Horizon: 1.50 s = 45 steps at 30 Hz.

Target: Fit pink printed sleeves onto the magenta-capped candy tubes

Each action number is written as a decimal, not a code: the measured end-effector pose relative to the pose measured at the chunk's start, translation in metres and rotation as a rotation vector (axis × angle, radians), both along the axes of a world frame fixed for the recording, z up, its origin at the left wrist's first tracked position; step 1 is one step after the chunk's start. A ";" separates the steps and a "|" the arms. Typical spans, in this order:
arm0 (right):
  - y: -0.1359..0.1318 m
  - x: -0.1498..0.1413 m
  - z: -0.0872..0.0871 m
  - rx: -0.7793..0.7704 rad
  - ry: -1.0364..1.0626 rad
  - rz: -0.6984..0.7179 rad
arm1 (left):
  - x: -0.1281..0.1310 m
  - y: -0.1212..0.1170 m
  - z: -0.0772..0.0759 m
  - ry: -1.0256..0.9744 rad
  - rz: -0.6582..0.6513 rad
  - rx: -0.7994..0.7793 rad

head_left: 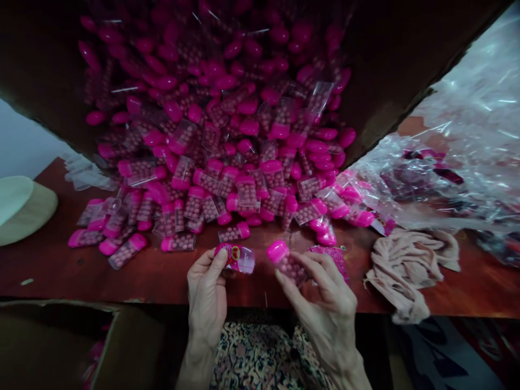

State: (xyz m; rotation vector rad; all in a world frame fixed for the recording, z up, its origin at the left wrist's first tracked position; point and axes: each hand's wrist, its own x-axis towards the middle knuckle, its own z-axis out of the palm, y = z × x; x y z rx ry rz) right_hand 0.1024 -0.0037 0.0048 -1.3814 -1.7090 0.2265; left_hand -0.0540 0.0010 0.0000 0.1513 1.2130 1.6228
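Between the thumb and fingers of my left hand [209, 290] is a short clear plastic sleeve with pink print [240, 259], its see-through end pointing right. My right hand [325, 292] pinches a small clear bottle of pink beads [290, 265], tilted, with its bright pink cap up and to the left. The two pieces are apart, a small gap between them, just above the front of the red-brown table [162, 276]. Partly behind my right hand lies a flat pink patterned stack [335, 260]. A capped bottle [234, 232] rests beyond my hands.
A big heap of pink-capped bottles [227, 179] spills from a dark tipped box [390, 59]. On the right are a crumpled beige cloth [406, 265] and clear plastic bags [467, 151]. A pale round container [28, 208] stands left; an open carton [117, 346] sits below the table edge.
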 end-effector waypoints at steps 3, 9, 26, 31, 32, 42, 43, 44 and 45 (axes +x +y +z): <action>-0.009 -0.008 0.010 0.052 0.026 0.035 | 0.006 -0.003 0.003 0.020 -0.004 0.023; -0.016 -0.013 0.010 0.098 -0.020 0.079 | 0.014 -0.007 0.002 0.015 -0.018 0.027; -0.011 0.014 0.000 -0.065 0.189 0.177 | 0.029 0.009 0.006 -0.034 -0.205 0.059; -0.007 0.013 -0.002 -0.069 0.217 0.175 | 0.028 0.006 0.011 -0.045 -0.206 0.072; -0.006 0.012 -0.002 -0.059 0.212 0.174 | 0.028 0.006 0.011 -0.038 -0.214 0.082; -0.007 0.008 -0.008 -0.165 0.207 0.097 | 0.041 0.008 0.014 0.079 -0.243 0.176; -0.007 0.008 -0.009 -0.179 0.226 0.101 | 0.043 0.008 0.014 0.069 -0.241 0.174; -0.006 0.008 -0.010 -0.194 0.253 0.108 | 0.044 0.009 0.014 0.048 -0.242 0.165; -0.005 0.007 -0.012 -0.212 0.287 0.116 | 0.045 0.009 0.014 0.021 -0.247 0.147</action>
